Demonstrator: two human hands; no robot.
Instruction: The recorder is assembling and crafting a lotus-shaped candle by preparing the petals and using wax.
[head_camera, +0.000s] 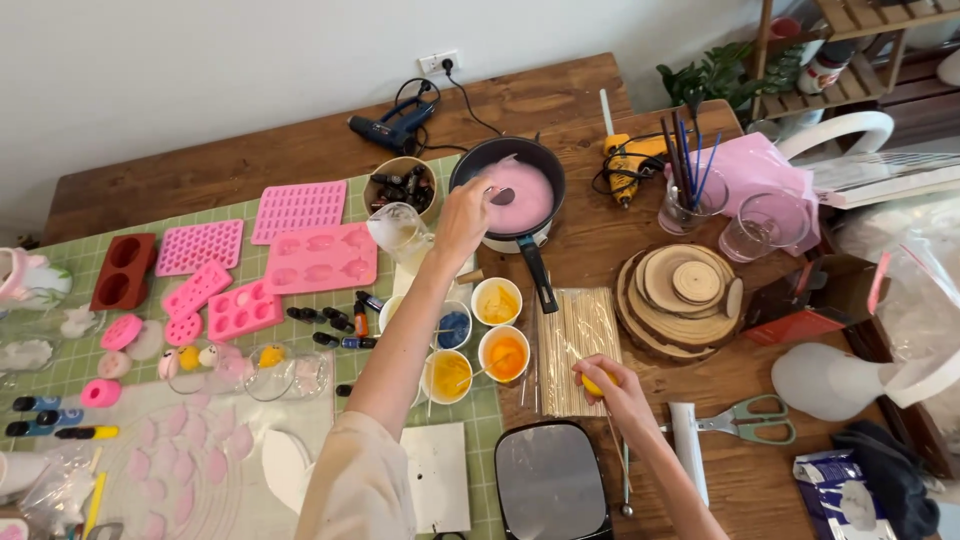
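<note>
My left hand (463, 217) reaches to the black pot (497, 152) of pink liquid (528, 193) and holds a spoon (501, 196) dipped into it. My right hand (612, 388) rests on the wooden table near the front, closed on a small yellow piece (592, 384). It lies beside a packet of wooden sticks (573, 347). Small white cups of blue (453, 327), yellow (497, 301) and orange (505, 354) colour stand between my arms.
Pink silicone moulds (320, 258) and a red mould (123, 270) lie on the green mat at left. A stack of wood slices (681, 292), scissors (752, 420), a black scale (551, 480), two glue guns (398, 125) and glasses (758, 225) surround the pot.
</note>
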